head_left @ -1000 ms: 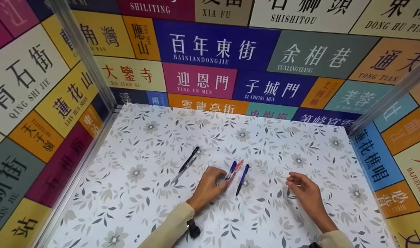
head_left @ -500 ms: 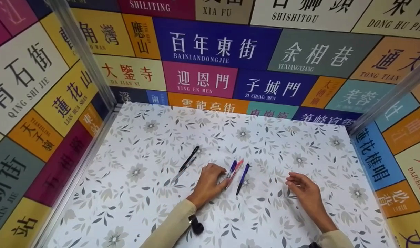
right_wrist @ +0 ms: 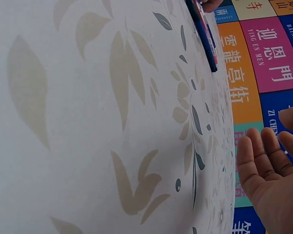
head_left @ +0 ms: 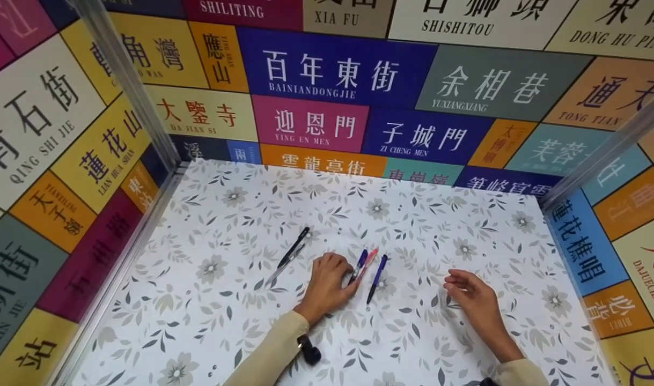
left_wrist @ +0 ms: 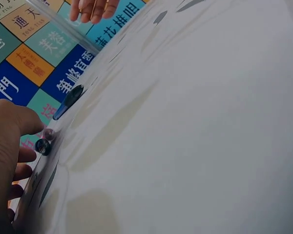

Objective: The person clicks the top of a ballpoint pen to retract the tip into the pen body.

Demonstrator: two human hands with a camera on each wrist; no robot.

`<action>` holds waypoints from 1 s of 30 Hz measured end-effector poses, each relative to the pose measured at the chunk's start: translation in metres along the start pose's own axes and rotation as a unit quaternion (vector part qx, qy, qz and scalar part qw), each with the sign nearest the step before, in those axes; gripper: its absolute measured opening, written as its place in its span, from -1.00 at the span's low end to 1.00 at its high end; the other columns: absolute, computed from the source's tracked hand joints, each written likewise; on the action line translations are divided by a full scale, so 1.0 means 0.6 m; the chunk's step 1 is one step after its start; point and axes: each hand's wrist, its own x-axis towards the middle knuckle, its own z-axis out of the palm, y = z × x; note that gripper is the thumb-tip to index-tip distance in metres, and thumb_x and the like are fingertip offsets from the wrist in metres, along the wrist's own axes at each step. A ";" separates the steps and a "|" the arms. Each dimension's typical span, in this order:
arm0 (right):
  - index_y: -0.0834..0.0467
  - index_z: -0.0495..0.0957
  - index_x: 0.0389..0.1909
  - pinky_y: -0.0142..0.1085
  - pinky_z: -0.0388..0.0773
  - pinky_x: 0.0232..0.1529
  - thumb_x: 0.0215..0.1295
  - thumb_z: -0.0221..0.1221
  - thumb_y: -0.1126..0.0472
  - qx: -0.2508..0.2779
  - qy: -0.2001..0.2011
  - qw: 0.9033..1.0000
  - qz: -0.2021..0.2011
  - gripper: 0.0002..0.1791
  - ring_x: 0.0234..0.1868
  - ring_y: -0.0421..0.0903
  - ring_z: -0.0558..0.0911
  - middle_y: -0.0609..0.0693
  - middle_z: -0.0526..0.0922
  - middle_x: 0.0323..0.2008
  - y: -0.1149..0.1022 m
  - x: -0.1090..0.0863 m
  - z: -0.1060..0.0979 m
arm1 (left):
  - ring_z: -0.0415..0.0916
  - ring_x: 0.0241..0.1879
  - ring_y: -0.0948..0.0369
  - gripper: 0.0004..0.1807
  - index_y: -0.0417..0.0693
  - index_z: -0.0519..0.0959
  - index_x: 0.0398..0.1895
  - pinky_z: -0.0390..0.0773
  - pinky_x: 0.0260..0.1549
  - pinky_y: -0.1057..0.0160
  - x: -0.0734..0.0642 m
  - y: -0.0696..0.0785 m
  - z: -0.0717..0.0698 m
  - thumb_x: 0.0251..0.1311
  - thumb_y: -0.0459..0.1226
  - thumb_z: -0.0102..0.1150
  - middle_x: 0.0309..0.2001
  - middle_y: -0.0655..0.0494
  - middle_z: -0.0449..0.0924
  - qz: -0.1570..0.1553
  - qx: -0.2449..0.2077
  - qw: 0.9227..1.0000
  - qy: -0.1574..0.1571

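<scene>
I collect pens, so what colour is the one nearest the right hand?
That pen is blue-violet with a black near end, clearest in the head view.

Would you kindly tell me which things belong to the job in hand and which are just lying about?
Likely in the job, by the left hand: purple-capped pen, pink pen.
Seemingly just lying about: black pen, clear pen, purple-and-black pen.

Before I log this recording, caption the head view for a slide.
Left grip at a pink pen and a purple-capped pen, right grip empty, at a floral tabletop.
</scene>
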 end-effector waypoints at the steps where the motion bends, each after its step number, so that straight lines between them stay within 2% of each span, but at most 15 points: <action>1: 0.51 0.61 0.22 -0.49 0.66 0.00 0.43 0.37 0.50 -0.002 0.001 1.000 0.000 -0.61 -0.02 -0.23 0.76 0.34 0.74 -0.02 0.000 0.000 0.000 | 0.52 0.09 0.05 -0.74 0.03 0.76 -0.20 0.46 0.13 -0.08 0.000 0.001 0.001 0.30 0.00 0.50 -0.10 0.15 0.63 -0.001 0.000 1.000 0.003; 10: 0.49 0.63 0.20 -0.49 0.66 -0.02 0.42 0.38 0.49 -0.007 0.010 1.000 0.004 -0.63 -0.04 -0.24 0.76 0.33 0.75 -0.04 -0.001 0.000 0.000 | 0.50 0.09 0.06 -0.75 0.00 0.77 -0.25 0.43 0.16 -0.05 0.002 0.007 0.008 0.28 -0.02 0.51 -0.09 0.14 0.63 -0.016 -0.012 1.000 0.005; 13: 0.49 0.64 0.20 -0.48 0.67 -0.03 0.43 0.38 0.49 -0.004 0.008 1.000 0.010 -0.63 -0.03 -0.23 0.77 0.34 0.74 -0.03 -0.003 -0.001 0.001 | 0.51 0.08 0.06 -0.77 -0.01 0.77 -0.25 0.45 0.16 -0.05 0.001 0.007 0.011 0.22 -0.07 0.53 -0.08 0.12 0.64 -0.012 -0.008 1.000 0.012; 19: 0.48 0.64 0.21 -0.47 0.68 -0.02 0.41 0.37 0.52 -0.002 0.004 1.000 0.004 -0.62 -0.01 -0.25 0.76 0.36 0.73 -0.02 -0.003 -0.004 -0.001 | 0.52 0.07 0.06 -0.81 -0.01 0.77 -0.26 0.48 0.17 -0.08 -0.004 0.008 0.016 0.11 -0.15 0.51 -0.08 0.11 0.64 -0.005 0.008 1.000 0.029; 23: 0.50 0.63 0.21 -0.47 0.69 -0.04 0.42 0.35 0.54 -0.004 0.006 1.000 0.001 -0.63 -0.02 -0.24 0.76 0.37 0.73 -0.03 -0.002 -0.005 -0.003 | 0.52 0.05 0.07 -0.84 0.01 0.77 -0.28 0.48 0.18 -0.07 -0.006 0.008 0.017 0.10 -0.17 0.49 -0.13 0.13 0.63 -0.012 0.021 0.999 0.037; 30: 0.47 0.63 0.22 -0.45 0.70 -0.03 0.45 0.35 0.49 -0.015 0.006 1.000 0.021 -0.64 -0.03 -0.19 0.76 0.35 0.74 -0.01 -0.007 -0.007 -0.003 | 0.54 -0.03 0.07 -0.89 0.09 0.77 -0.34 0.41 0.08 -0.12 -0.011 0.013 0.013 0.12 -0.13 0.45 -0.21 0.17 0.66 -0.036 0.064 0.996 0.051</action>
